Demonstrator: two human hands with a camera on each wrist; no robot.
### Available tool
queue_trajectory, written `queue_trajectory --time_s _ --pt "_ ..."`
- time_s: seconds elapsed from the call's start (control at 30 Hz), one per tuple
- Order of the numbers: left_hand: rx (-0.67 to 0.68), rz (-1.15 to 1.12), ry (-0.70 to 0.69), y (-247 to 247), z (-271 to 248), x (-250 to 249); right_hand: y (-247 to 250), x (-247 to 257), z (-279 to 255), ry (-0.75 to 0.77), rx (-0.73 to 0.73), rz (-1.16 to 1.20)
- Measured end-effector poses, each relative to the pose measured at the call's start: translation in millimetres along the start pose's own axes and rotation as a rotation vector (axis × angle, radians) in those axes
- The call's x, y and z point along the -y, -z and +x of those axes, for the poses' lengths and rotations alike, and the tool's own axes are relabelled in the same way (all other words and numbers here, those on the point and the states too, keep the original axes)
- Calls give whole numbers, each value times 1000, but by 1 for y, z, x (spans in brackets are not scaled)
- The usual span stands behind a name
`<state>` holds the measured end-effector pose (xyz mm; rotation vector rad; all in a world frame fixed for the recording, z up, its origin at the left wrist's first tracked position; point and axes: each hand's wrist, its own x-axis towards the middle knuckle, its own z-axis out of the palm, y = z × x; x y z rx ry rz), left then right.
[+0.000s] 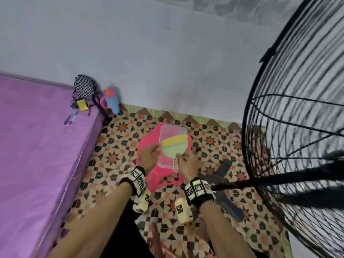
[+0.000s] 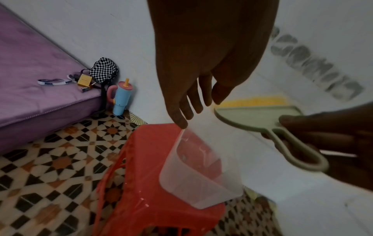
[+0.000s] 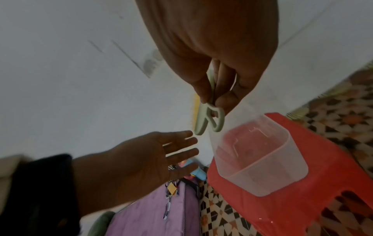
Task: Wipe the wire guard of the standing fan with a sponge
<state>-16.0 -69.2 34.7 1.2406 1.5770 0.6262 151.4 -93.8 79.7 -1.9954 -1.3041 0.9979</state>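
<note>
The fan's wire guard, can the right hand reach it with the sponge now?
Probably yes: the right hand pinches the sponge holder by its handle over the clear tub, and the wire guard stands beside it with nothing between.

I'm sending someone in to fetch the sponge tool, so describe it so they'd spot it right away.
Find the red plastic stool on the patterned tile floor, between the purple mattress and the black standing fan. A clear plastic tub sits on it. Over the tub, the right hand pinches the sponge tool: a pale green half-round paddle with a looped handle and a yellow sponge along its straight edge.
</note>
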Motion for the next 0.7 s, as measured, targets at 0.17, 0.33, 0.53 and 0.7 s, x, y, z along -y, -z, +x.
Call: queue_trajectory --time_s 0.17,0.33,0.53,0.7 --pt "81 241 72 -19 21 32 -33 -15 53 -155 107 -146" --pt "96 298 45 -33 38 40 -67 -35 96 -277 214 -162" --pt "46 213 -3 -39 32 49 -90 -60 119 -369 221 -312" --pt "103 191 -23 -36 29 49 -67 -33 108 -275 375 -504"
